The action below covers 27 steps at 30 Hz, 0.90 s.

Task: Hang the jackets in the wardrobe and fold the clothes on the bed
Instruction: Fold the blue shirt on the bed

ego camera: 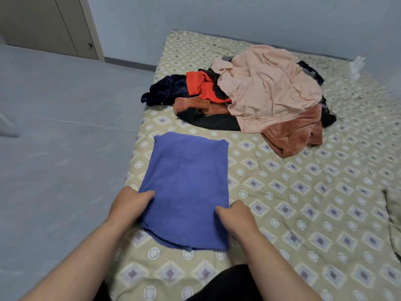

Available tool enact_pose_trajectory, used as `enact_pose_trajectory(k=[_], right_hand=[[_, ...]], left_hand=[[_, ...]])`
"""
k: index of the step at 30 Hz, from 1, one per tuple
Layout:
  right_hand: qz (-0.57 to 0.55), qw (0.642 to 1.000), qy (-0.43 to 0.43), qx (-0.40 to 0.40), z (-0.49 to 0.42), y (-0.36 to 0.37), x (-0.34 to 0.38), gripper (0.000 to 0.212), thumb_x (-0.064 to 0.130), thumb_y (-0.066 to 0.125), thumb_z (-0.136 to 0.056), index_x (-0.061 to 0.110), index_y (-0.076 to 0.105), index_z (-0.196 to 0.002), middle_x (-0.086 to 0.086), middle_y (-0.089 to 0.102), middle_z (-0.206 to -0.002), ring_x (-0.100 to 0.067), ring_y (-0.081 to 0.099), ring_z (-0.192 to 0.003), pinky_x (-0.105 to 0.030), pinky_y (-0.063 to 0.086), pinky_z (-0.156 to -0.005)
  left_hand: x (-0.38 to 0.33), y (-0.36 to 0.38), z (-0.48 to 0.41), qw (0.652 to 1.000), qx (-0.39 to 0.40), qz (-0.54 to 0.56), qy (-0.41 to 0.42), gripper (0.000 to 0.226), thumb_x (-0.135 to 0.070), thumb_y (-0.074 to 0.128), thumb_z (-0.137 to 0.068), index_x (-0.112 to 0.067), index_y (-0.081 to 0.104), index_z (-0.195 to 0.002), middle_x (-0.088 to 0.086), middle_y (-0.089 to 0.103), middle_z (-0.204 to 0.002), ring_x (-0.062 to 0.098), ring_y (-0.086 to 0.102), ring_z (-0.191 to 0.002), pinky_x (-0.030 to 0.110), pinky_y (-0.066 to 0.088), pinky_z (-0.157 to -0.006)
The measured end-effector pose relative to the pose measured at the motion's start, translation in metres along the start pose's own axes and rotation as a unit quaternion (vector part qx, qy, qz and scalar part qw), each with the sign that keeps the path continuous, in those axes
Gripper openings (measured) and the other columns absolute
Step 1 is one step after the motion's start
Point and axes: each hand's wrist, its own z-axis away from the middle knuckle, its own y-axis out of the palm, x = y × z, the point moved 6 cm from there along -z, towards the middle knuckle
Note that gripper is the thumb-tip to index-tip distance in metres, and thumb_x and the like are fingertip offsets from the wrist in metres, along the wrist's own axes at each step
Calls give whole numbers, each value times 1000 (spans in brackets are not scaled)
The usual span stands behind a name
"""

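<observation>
Left hand (132,205) and right hand (236,216) hold the near end of a folded blue cloth (186,177) on the bed (303,192).
Each hand pinches one side edge, thumb on top. The blue cloth lies flat by the bed's left side. A pile of clothes (260,94) sits farther back, well apart.

Pale blue-grey wall (217,14); grey floor (54,127); dark skirting (130,63); beige doors (43,25) far left corner.

No writing, label, brand or number can be read anywhere. The bed cover (303,192) shows only a diamond-and-circle pattern, and the blue cloth (186,181) is plain.
</observation>
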Motion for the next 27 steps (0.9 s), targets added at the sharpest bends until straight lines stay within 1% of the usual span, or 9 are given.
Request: enact_pose_trajectory(k=[4, 8, 13, 15, 17, 19, 21, 23, 27], right_hand=[[-33, 994, 48, 91, 8, 15, -5, 21, 27, 60, -75, 15, 58, -92, -1, 66, -91, -22, 64, -81, -27, 45, -63], [-92, 988, 64, 103, 15, 16, -10, 25, 8, 53, -80, 8, 57, -104, -7, 64, -92, -27, 62, -81, -26, 43, -63], [-201, 954, 125, 182, 34, 15, -23, 12, 0, 56, -79, 5, 58, -90, -14, 63, -82, -28, 65, -57, -31, 53, -51], [-254, 950, 85, 159, 35, 9, -15, 25, 4, 58, -78, 9, 58, -103, -10, 64, -94, -26, 68, -61, -30, 53, -51], [-313, 942, 33, 115, 32, 0, -4, 34, 10, 61, -81, 22, 57, -112, 0, 65, -108, -23, 69, -70, -30, 53, -53], [-409, 906, 4, 112, 29, -3, 8, 20, 9, 60, -86, 24, 66, -99, -3, 70, -99, -20, 68, -68, -30, 52, -53], [-529, 832, 15, 165, 24, -1, 20, 12, 7, 57, -90, 13, 67, -89, -9, 68, -89, -18, 67, -65, -30, 52, -53], [-630, 745, 41, 217, 14, 0, 31, 17, 7, 54, -92, 6, 68, -103, -12, 71, -101, -22, 71, -79, -31, 58, -59], [-697, 662, 68, 268, -15, 2, 49, 43, 5, 47, -85, -5, 58, -125, -16, 63, -130, -31, 58, -125, -39, 60, -75]], left_hand=[[5, 2, 16, 998, 45, 3, -37, 36, -31, 64, -59, -7, 67, -86, 14, 69, -87, 35, 68, -80, 41, 57, -71], [9, 0, 32, 990, 78, 110, -48, 13, -8, 63, -84, -6, 68, -96, 17, 72, -93, 36, 69, -76, 42, 58, -68], [38, 3, 51, 945, 97, 261, -172, 6, 0, 52, -95, -3, 56, -92, 7, 61, -53, 17, 57, -38, 25, 49, -35], [38, -3, 49, 942, 63, 297, -145, 12, -2, 57, -93, -2, 58, -105, 12, 66, -75, 20, 60, -51, 23, 48, -36], [29, -15, 38, 938, 16, 339, -75, 53, -1, 60, -91, -8, 45, -141, 14, 62, -109, 24, 61, -63, 26, 49, -41], [10, -22, 36, 916, 5, 401, -23, 61, -1, 58, -92, -21, 41, -147, 10, 65, -110, 21, 66, -60, 26, 51, -43], [-13, -19, 31, 883, 47, 467, -18, 31, -2, 52, -96, -14, 57, -124, 9, 73, -87, 17, 69, -55, 25, 53, -42], [-35, -12, 23, 842, 102, 528, -46, 14, -6, 48, -99, -7, 61, -105, 9, 74, -74, 18, 72, -59, 29, 59, -53], [-73, 3, -5, 765, 181, 611, -92, 37, -19, 43, -99, 6, 51, -127, 26, 68, -112, 34, 68, -101, 43, 54, -82]])
